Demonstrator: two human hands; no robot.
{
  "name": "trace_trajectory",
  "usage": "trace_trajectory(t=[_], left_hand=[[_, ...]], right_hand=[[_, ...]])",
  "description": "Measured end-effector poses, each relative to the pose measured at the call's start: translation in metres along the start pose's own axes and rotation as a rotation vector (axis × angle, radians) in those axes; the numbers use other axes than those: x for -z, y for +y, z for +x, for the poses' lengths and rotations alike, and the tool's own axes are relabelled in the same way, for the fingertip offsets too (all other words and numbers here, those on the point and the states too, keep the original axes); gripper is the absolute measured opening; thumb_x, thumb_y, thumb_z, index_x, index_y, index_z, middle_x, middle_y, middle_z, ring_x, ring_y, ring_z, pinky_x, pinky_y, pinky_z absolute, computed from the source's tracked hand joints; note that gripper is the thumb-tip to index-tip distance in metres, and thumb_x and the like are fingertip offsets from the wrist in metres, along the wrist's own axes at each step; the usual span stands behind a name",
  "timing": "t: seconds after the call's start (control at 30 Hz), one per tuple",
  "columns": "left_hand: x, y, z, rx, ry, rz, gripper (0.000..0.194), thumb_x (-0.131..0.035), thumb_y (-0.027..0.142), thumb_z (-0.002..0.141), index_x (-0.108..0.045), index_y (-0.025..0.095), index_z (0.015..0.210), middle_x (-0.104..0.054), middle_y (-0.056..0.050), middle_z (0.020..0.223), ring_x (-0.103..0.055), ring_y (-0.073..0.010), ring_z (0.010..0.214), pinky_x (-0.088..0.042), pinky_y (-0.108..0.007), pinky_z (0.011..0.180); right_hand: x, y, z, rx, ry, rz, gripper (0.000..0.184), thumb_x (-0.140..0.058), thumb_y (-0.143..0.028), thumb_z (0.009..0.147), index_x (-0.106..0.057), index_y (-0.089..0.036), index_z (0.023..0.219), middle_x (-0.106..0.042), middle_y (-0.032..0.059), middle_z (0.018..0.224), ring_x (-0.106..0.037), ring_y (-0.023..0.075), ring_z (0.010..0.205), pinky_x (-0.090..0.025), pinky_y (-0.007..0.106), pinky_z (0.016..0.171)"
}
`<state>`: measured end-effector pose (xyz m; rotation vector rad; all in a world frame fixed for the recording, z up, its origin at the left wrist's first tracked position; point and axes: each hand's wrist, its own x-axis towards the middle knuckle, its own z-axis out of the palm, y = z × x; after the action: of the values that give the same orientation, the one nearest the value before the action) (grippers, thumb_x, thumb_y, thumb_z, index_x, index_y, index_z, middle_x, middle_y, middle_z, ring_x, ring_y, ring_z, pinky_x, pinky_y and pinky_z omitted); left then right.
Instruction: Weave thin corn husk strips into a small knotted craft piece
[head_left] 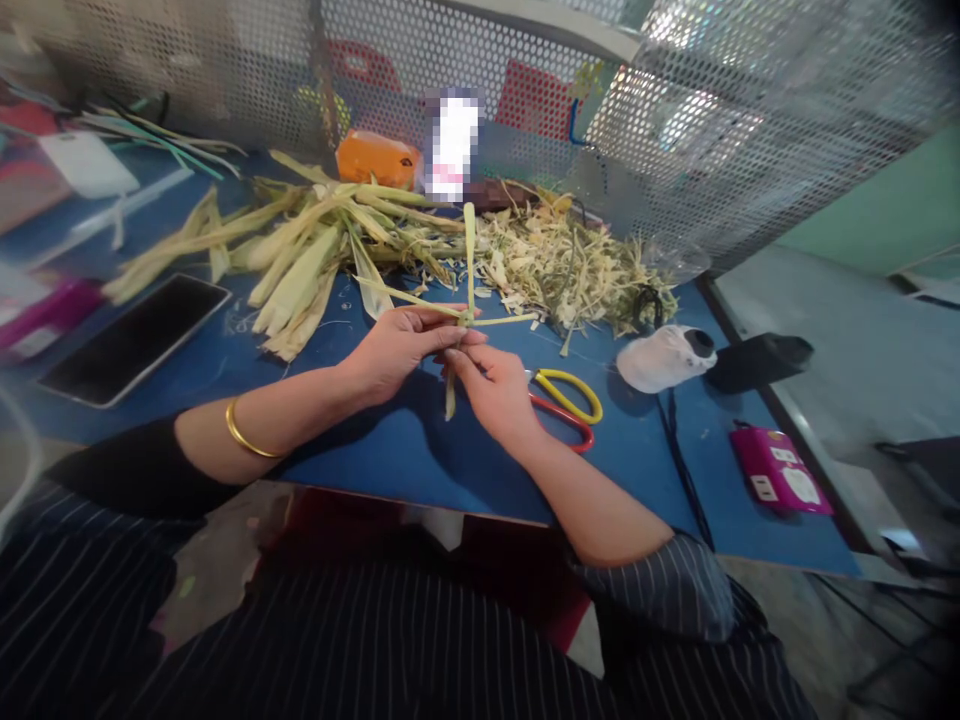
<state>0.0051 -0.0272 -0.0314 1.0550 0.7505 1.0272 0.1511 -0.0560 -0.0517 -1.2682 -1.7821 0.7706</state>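
Note:
A woven cross of pale green leaf strips [470,262] is held over the blue table, with one strip upright, one out to each side and a short end hanging below. My left hand [411,345] pinches it near the crossing from the left. From the right and slightly lower, my right hand [491,385] grips it with thumb and fingers. The fingertips of both hands almost meet and partly hide the strips' lower part. Beside my right hand lie scissors [570,395] with one yellow and one red handle; their blades are mostly hidden.
Dried leaf strips [307,260] lie at the back left, and a heap of shredded pieces [555,260] at the back right. A phone [139,338] rests at left. A white-wrapped spool [660,360] and a purple box [780,470] stand at right. A perforated metal screen [525,80] closes the back.

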Motion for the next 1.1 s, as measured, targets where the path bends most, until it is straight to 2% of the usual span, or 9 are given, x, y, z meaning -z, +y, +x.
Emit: trace_trajectory(t=[0.1,0.23,0.4,0.6,0.67,0.8,0.83,1.0,1.1], left_hand=[[0.000,-0.003,0.000,0.011,0.020,-0.052,0.025,-0.078,0.021,0.071,-0.072,0.011,0.093,-0.075,-0.007,0.079,-0.063,-0.0118,0.067,-0.047,-0.022,0.061],[0.001,-0.003,-0.001,0.066,0.064,-0.087,0.024,-0.077,0.016,0.069,-0.071,0.012,0.092,-0.074,-0.006,0.077,-0.065,-0.0131,0.069,-0.049,-0.023,0.063],[-0.001,0.002,-0.002,0.110,0.107,-0.071,0.020,-0.076,0.014,0.069,-0.073,0.012,0.088,-0.071,-0.004,0.073,-0.063,-0.0113,0.064,-0.051,-0.024,0.066],[0.004,0.005,0.001,0.136,0.076,-0.034,0.025,-0.078,0.018,0.068,-0.073,0.011,0.091,-0.071,-0.004,0.072,-0.064,-0.0120,0.066,-0.052,-0.024,0.067],[0.008,0.007,0.003,0.120,0.050,0.003,0.025,-0.076,0.020,0.070,-0.072,0.011,0.093,-0.070,-0.004,0.072,-0.064,-0.0117,0.068,-0.051,-0.023,0.067],[0.014,0.011,0.004,0.101,-0.002,0.090,0.022,-0.073,0.027,0.073,-0.072,0.011,0.089,-0.064,-0.002,0.065,-0.060,-0.0107,0.062,-0.049,-0.022,0.061],[0.013,0.011,0.004,0.099,-0.010,0.119,0.023,-0.074,0.028,0.072,-0.071,0.011,0.088,-0.062,-0.001,0.063,-0.057,-0.0100,0.058,-0.047,-0.022,0.057],[0.007,0.007,0.001,0.049,0.013,0.311,0.024,-0.077,0.032,0.070,-0.067,0.013,0.080,-0.052,0.004,0.052,-0.041,-0.0050,0.044,-0.029,-0.019,0.041],[0.007,0.008,0.001,0.057,0.007,0.383,0.021,-0.075,0.032,0.072,-0.068,0.012,0.075,-0.052,0.003,0.050,-0.040,-0.0047,0.043,-0.026,-0.019,0.041]], right_hand=[[0.003,0.001,0.000,0.047,-0.001,-0.058,0.034,-0.047,-0.038,0.093,-0.061,-0.020,0.068,-0.061,0.0012,0.068,-0.053,0.0139,0.066,-0.038,0.026,0.064],[0.009,-0.003,0.000,0.154,-0.046,-0.184,0.032,-0.048,-0.032,0.092,-0.059,-0.021,0.064,-0.062,0.0006,0.066,-0.055,0.0146,0.068,-0.038,0.028,0.070],[0.008,-0.005,0.000,0.206,-0.085,-0.214,0.031,-0.047,-0.029,0.092,-0.056,-0.021,0.064,-0.060,0.0006,0.067,-0.056,0.0144,0.070,-0.041,0.029,0.077],[0.005,-0.004,-0.003,0.242,-0.120,-0.354,0.031,-0.044,-0.030,0.095,-0.057,-0.020,0.069,-0.063,0.0017,0.072,-0.056,0.0141,0.070,-0.038,0.028,0.071],[0.009,-0.006,-0.004,0.298,-0.074,-0.498,0.031,-0.043,-0.033,0.096,-0.059,-0.019,0.073,-0.064,0.0032,0.074,-0.056,0.0154,0.071,-0.036,0.029,0.071],[0.021,-0.008,-0.003,0.379,0.236,-0.718,0.028,-0.045,-0.040,0.095,-0.061,-0.017,0.101,-0.065,0.0103,0.096,-0.056,0.0222,0.091,-0.035,0.034,0.083],[0.023,-0.007,-0.002,0.380,0.259,-0.759,0.030,-0.045,-0.040,0.095,-0.060,-0.016,0.105,-0.065,0.0116,0.099,-0.056,0.0235,0.094,-0.034,0.035,0.084],[0.018,-0.003,0.001,0.359,0.018,-0.869,0.033,-0.034,-0.031,0.099,-0.059,-0.017,0.082,-0.063,0.0051,0.074,-0.050,0.0177,0.065,-0.029,0.033,0.069],[0.015,-0.008,-0.002,0.363,-0.003,-0.808,0.036,-0.034,-0.029,0.098,-0.056,-0.019,0.072,-0.060,0.0027,0.066,-0.045,0.0153,0.058,-0.025,0.032,0.063]])
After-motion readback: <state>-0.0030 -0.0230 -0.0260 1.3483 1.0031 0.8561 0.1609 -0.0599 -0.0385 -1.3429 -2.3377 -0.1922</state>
